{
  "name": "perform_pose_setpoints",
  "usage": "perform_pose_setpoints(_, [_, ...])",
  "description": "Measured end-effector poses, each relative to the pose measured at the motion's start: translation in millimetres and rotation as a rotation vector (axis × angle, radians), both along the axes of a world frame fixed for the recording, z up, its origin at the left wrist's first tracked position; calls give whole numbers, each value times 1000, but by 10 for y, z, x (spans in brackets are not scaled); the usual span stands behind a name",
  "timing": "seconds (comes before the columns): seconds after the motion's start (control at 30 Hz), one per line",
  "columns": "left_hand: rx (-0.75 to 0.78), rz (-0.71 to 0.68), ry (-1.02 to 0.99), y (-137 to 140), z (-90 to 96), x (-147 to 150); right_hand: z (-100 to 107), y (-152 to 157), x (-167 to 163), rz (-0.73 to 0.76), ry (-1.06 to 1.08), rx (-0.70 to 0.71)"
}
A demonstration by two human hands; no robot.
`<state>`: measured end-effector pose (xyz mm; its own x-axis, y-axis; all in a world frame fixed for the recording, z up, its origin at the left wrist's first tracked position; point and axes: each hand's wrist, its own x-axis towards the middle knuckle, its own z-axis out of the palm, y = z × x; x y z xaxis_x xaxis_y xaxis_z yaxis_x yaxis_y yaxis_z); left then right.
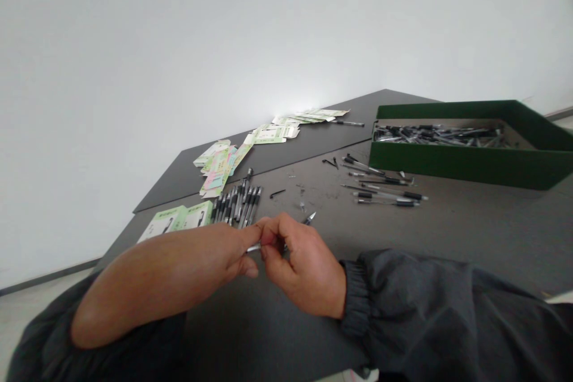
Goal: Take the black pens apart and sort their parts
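Note:
My two hands meet over the dark table, closed around a gel pen point(253, 248) whose pale end shows between them. My right hand point(307, 265) has its thumb and fingers curled into a pinch. Just past its knuckles a dark pointed pen tip point(308, 218) sticks out; whether it belongs to the same pen is hidden. My left hand point(237, 250) reaches in from the left, its fingertips against the right ones and its thumb below the pen. Close behind the left hand lies a row of black-gripped pens point(237, 202).
Green-and-white pen boxes point(194, 216) lie at the left. Flattened cartons point(219, 170) trail along the back of the table point(331, 340). Loose pens point(389, 194), a small black part point(277, 193) and clear bits lie mid-table. A green box point(465, 165) holding many pens stands right.

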<state>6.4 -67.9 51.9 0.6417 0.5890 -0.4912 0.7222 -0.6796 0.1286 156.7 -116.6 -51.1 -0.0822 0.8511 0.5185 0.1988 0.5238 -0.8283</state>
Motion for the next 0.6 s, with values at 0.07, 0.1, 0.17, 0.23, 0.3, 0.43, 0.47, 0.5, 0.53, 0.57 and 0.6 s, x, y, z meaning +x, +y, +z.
perform_pose_setpoints(0.07, [-11, -7, 2, 4, 4, -2, 7, -3, 3, -8, 8, -4])
perform_pose_setpoints(0.1, [-10, -7, -6, 8, 3, -7, 12, -6, 6, -4, 16, -10])
perform_pose_setpoints(0.17, [-11, 6, -32, 16, -6, -19, 22, -12, 14, 13, 44, -23])
perform_pose_setpoints(0.23, [-13, 14, -65, 28, -31, -30, 25, -9, 19, 62, 89, -51])
perform_pose_setpoints(0.3, [13, 17, -86, 50, -82, -38, 11, 14, 12, 173, 174, -114])
perform_pose_setpoints(0.43, [-34, 11, -172, 132, -232, -43, -62, 119, -37, 473, 436, -334])
perform_pose_setpoints(0.47, [-78, 3, -190, 153, -262, -40, -84, 149, -51, 513, 495, -386])
perform_pose_setpoints(0.5, [-96, -10, -215, 172, -282, -37, -104, 176, -63, 538, 549, -428])
perform_pose_setpoints(0.53, [-118, -17, -231, 185, -292, -31, -123, 200, -71, 555, 590, -460])
perform_pose_setpoints(0.57, [-132, -21, -247, 194, -291, -22, -139, 220, -76, 571, 619, -485])
perform_pose_setpoints(0.6, [-152, -26, -259, 197, -279, -11, -153, 234, -77, 586, 637, -503])
